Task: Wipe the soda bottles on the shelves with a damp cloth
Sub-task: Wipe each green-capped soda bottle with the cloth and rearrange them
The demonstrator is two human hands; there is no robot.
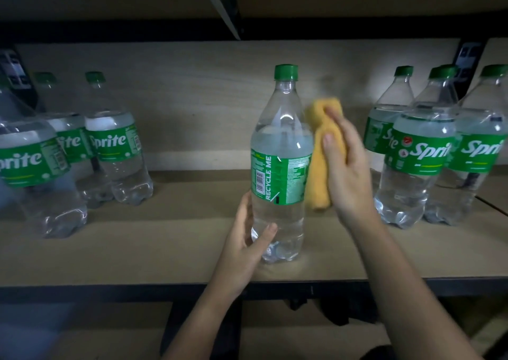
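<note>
Dim wooden shelf [137, 255] with black metal frame [82, 293], beige back panel [192, 84]

The bare left hand [248, 231] reaches up from the lower middle, forearm angled up and to the right, palm turned inward, its fingers and thumb curled around the lower part of an upright clear plastic bottle [280, 167]. The bare right hand [347, 167] comes in from the lower right on a long, straight forearm, fingers pointing up and closed over a folded yellow cloth [320, 164].
</note>
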